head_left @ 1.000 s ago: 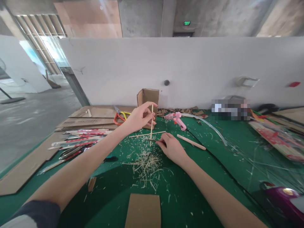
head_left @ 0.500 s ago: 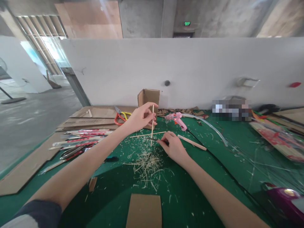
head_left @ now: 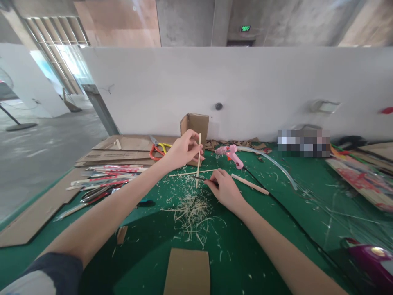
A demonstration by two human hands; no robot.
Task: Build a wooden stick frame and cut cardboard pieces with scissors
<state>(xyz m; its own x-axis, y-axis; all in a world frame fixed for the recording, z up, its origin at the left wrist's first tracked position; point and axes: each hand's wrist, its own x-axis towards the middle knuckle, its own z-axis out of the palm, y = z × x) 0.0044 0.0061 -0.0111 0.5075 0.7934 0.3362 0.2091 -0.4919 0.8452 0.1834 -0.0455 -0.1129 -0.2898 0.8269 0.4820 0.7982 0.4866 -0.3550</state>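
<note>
Beyond the shavings pile [head_left: 193, 211], the left hand [head_left: 188, 148] pinches the thin stick [head_left: 198, 166] up high (long axis almost upright), while the right hand [head_left: 225, 186], nearer its lower end, grips a dark slim tool [head_left: 201, 178] crossing it.

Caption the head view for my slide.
Left hand holds a thin stick nearly upright; right hand holds a dark narrow tool across it, beside pale shavings.

The left hand [head_left: 188, 148] pinches a thin wooden stick [head_left: 198, 168] nearly upright; the right hand [head_left: 225, 187] holds a dark blade [head_left: 200, 178] across its lower part. Curled shavings [head_left: 192, 211] lie below both hands, a pale rod [head_left: 250, 184] just right of the right hand, a pink glue gun [head_left: 235, 159] beyond it, and scissors [head_left: 157, 152] left of the left hand.
</note>
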